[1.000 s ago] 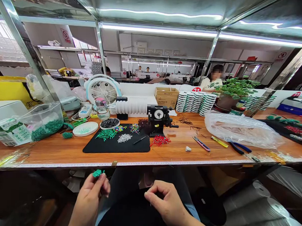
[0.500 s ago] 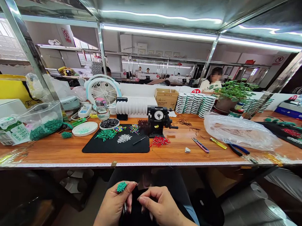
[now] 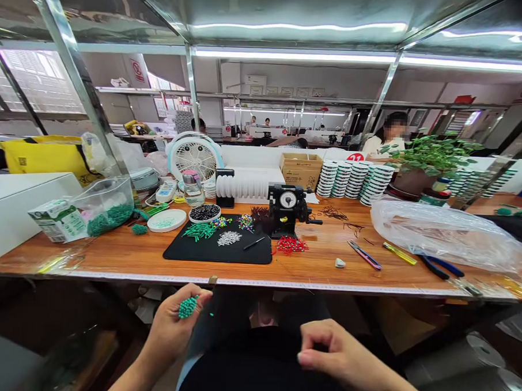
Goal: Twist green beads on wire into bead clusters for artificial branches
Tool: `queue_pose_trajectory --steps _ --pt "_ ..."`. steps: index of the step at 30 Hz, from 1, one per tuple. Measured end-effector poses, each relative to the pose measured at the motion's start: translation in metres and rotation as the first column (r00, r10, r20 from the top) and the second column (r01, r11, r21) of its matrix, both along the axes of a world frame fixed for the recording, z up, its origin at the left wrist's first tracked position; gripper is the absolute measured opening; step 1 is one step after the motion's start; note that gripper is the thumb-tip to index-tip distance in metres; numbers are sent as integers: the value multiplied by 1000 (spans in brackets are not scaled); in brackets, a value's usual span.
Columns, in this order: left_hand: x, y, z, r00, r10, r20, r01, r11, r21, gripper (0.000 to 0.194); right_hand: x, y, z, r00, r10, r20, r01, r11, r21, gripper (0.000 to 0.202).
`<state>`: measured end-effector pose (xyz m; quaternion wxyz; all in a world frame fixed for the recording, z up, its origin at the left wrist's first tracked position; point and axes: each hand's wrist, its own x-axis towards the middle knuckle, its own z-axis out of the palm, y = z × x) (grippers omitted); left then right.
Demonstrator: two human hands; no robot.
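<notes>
My left hand (image 3: 175, 318) is wrapped round a bundle of thin pieces with round green heads (image 3: 187, 307), above my lap in front of the table edge. One small green bit (image 3: 211, 315) shows just right of that hand. My right hand (image 3: 330, 351) is apart from it, over the right side of my lap, thumb pressed to curled forefinger; whatever is in that pinch is too small to make out. On the table, a black mat (image 3: 215, 252) carries green pieces (image 3: 200, 230), silvery bits (image 3: 229, 238), coloured beads and a dark pen-like tool (image 3: 253, 243).
A hand-cranked black machine (image 3: 286, 208) stands behind red-ended pieces (image 3: 292, 245). Tweezers (image 3: 365, 256), pliers (image 3: 439, 265) and a plastic bag (image 3: 445, 232) lie to the right. Stacked spools (image 3: 352, 182), a fan (image 3: 196, 158) and a plant are behind. A person sits beyond the partition.
My hands have moved apart: the left with its green-headed bundle leftward and slightly up, the right out to the right. The view has shifted, so the table appears further right.
</notes>
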<state>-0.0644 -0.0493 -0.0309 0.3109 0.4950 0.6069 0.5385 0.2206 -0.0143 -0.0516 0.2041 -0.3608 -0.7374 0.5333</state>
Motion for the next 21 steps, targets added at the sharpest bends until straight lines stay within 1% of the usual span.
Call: queue_pose_trajectory --steps 1,2,3,5,6,8,9,11,12,14,15,16,17,18,19,21 --pt "1 -2 2 1000 -3 13 4 1000 -15 28 4 2 3 999 6 41 -7 1000 18 27" --pt "6 -4 2 999 -48 26 49 998 -46 29 4 2 5 998 25 60 -27 999 36 21" --pt "15 -7 2 991 -126 37 129 989 -77 30 -2 1 8 997 56 54 -59 997 53 17" --pt "37 -12 0 953 -301 43 304 946 -115 30 -23 -3 11 993 121 -12 -119 990 77 32" --pt "47 -14 -1 933 -358 36 360 927 -109 29 -36 -6 12 989 136 -53 -132 989 67 33" --pt "58 -15 -3 910 -415 11 414 906 -89 27 -58 -10 13 991 103 -87 -99 994 52 12" --pt "58 -15 -3 908 -418 -16 416 906 -76 25 -64 -10 12 994 82 -74 -77 995 64 8" --pt "44 -14 -2 916 -384 -115 382 923 -40 19 -64 -10 9 997 74 10 -74 991 112 7" --pt "33 -13 -1 923 -338 -182 341 940 -13 15 -58 -10 8 995 71 73 -81 987 141 7" --pt "6 -11 2 938 -193 -287 215 975 48 7 -40 -8 6 981 19 195 -57 980 192 10" --pt "-6 -10 4 946 -118 -303 145 987 68 7 -30 -7 6 971 -18 240 -34 977 212 11" --pt "-16 -10 6 950 -73 -303 99 993 69 9 -20 -5 5 961 -51 271 -13 973 229 11" --pt "-24 -9 8 954 -52 -294 72 996 59 12 -11 -4 6 954 -72 291 1 971 239 11" --pt "-28 -8 10 957 -55 -286 71 996 46 15 -3 -2 7 948 -76 308 -1 970 242 11" --pt "-30 -8 13 954 -73 -291 87 996 37 17 2 -1 9 942 -66 328 -17 970 242 11" --pt "-24 -8 16 931 -93 -353 117 992 47 18 4 2 15 934 -46 356 -50 965 258 10"
